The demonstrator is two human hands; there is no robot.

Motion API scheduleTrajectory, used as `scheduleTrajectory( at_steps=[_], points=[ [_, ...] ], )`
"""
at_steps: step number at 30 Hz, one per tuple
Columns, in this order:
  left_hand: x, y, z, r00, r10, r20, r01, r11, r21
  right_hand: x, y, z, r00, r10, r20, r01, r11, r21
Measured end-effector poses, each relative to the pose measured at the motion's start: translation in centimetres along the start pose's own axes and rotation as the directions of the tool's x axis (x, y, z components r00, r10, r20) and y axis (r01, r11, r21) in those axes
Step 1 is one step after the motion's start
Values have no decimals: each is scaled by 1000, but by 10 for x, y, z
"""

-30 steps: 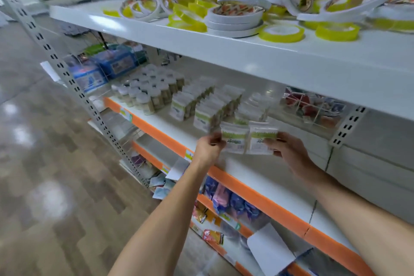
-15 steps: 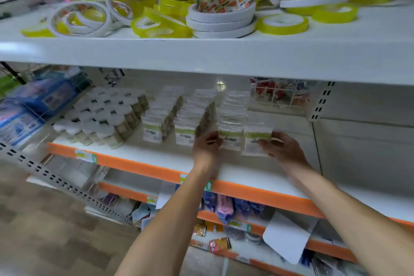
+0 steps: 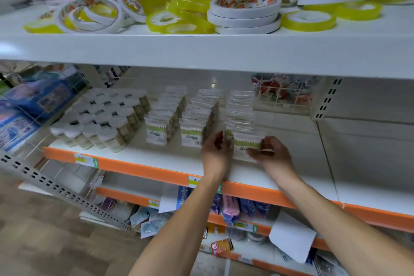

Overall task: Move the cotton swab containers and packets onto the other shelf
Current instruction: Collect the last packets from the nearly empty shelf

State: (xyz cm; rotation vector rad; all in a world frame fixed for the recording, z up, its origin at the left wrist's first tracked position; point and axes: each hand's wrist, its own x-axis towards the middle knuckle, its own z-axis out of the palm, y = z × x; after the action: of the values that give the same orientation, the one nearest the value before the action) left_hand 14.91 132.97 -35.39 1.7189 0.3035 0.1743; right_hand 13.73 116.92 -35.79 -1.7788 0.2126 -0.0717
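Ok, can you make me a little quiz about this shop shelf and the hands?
1. True or false: the tape rolls lie on the shelf above the cotton swab packets.
2. Which hand holds the front packet of the rightmost row? A) left hand B) right hand
3. Fill in: the white-lidded cotton swab containers stand to the ___ of the packet rows.

Key: 1 true; 2 B; 3 left.
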Motion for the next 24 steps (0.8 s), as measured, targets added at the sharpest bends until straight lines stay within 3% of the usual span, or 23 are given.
scheduleTrajectory(
  at_steps=[8, 24],
  points=[
    [-39, -3, -19, 1000, 20, -14, -19, 998, 57, -3, -1, 24, 990, -95, -101, 77, 982, -173],
    [-49, 2, -50, 998, 10, 55, -22, 975, 221, 6, -11, 55, 974, -36, -223, 1, 988, -156]
  ],
)
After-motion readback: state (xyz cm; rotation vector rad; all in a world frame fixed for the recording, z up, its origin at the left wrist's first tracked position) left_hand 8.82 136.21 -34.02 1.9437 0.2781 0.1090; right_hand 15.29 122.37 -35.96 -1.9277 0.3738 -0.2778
